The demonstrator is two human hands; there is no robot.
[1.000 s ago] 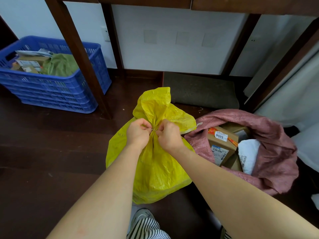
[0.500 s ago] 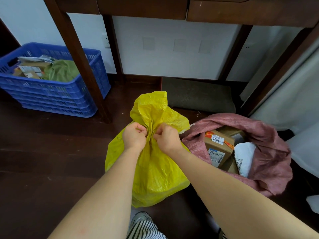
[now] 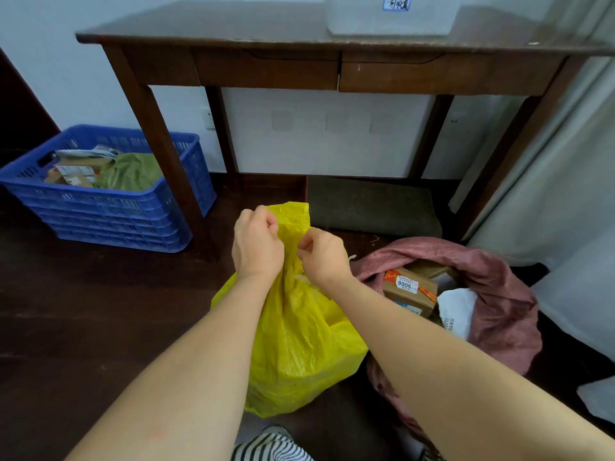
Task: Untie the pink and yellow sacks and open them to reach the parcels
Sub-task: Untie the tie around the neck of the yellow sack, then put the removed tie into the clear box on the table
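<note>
Hands [image 3: 289, 249] higher up the yellow sack's [image 3: 299, 344] neck than before.

Hands [image 3: 258, 242] higher on yellow sack [image 3: 299, 344]

At the centre of the frame one sack [image 3: 299, 344] stands on the floor [image 3: 83, 327], its gathered neck between the left hand [image 3: 256, 244] and the right hand [image 3: 324, 256], and just right of it, touching, a second sack [image 3: 499, 311] lies open with parcels [image 3: 411, 291] inside. At the left, a crate [image 3: 109, 211] holding packages sits on the floor beside a leg of the desk [image 3: 299, 38], which spans the top of the frame with a container [image 3: 392, 15] on it. Under the desk, behind the sacks, a mat [image 3: 369, 204] lies against the wall.
</note>
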